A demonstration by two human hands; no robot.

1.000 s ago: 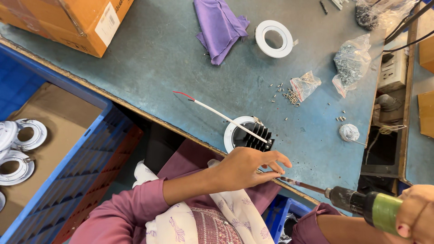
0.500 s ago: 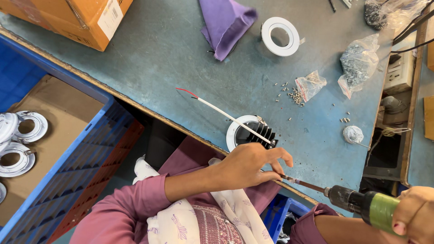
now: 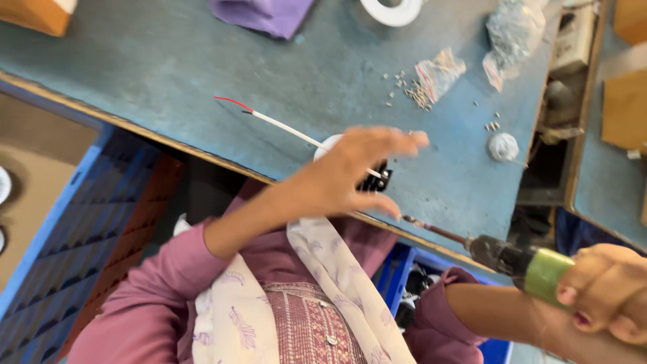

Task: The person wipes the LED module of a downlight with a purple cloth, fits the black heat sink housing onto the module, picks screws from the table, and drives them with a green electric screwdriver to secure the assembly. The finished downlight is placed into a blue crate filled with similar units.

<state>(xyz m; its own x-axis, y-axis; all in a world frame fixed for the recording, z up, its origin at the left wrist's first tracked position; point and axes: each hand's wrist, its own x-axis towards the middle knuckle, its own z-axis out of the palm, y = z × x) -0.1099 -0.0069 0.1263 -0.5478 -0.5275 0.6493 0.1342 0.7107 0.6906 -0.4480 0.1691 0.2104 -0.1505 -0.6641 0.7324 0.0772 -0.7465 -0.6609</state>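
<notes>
The left hand (image 3: 344, 178) is hovering with fingers (image 3: 397, 140) spread over the finned lamp fitting (image 3: 376, 179), which is lying at the desk (image 3: 168, 61) edge. At four o'clock, the right hand (image 3: 610, 290) is gripping a green-collared power screwdriver (image 3: 512, 259), fingers wrapped tight.

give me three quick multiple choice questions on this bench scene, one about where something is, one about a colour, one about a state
1. Where does the purple cloth lie?
A. at the far edge of the table
B. in the blue crate
C. under the screwdriver

2. What colour is the band on the power screwdriver?
A. red
B. green
C. white

3. How is the left hand?
A. closed in a fist
B. open, fingers spread over the black and white lamp part
C. gripping the screwdriver

Answers:
1 A, the cloth sits at the top of the view on the table.
2 B, a green band shows beside the right hand.
3 B, the fingers are splayed above the part.
</notes>
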